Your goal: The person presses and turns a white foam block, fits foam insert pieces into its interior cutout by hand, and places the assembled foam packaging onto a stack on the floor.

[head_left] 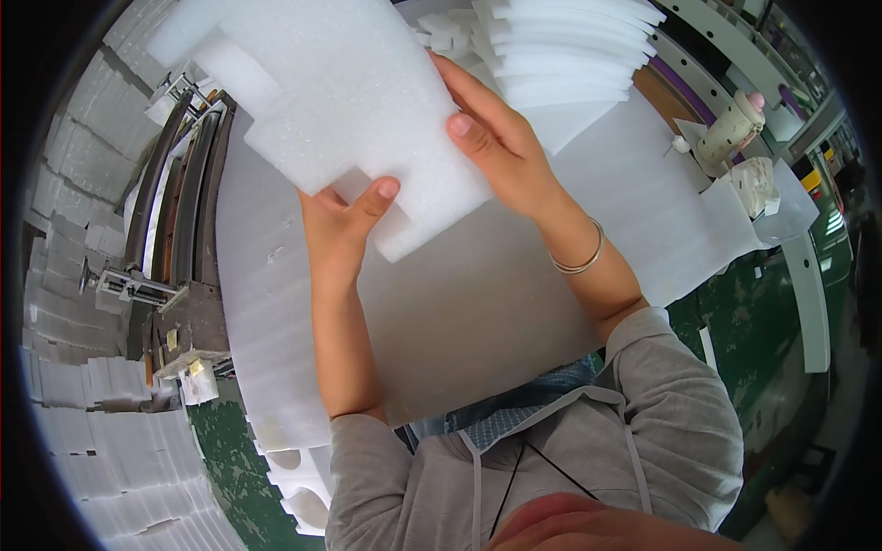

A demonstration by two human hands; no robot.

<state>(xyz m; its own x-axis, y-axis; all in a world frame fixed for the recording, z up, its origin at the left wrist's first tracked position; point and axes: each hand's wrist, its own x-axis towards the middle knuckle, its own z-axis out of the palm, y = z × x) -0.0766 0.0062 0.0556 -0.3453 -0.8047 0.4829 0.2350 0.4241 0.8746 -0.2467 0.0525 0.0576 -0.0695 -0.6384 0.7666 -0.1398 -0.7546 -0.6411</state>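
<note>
A white foam sheet with notched edges (358,101) is raised above the table, held between both hands. My left hand (342,225) grips its lower edge beside a notch, thumb on the near face and fingers hidden behind. Along the right edge, my right hand (501,151) is closed on the same foam, with its thumb on the front and fingers reaching around the side. A bracelet circles the right wrist. Behind the foam stands a stack of white foam sheets (570,46) on the table.
The table (478,312) has a pale covering. At its left edge sits a long machine with dark rollers (179,193). Stacks of white foam (119,459) line the far left. On the right are a bottle with a pink lid (730,133) and a white crumpled bag (756,186).
</note>
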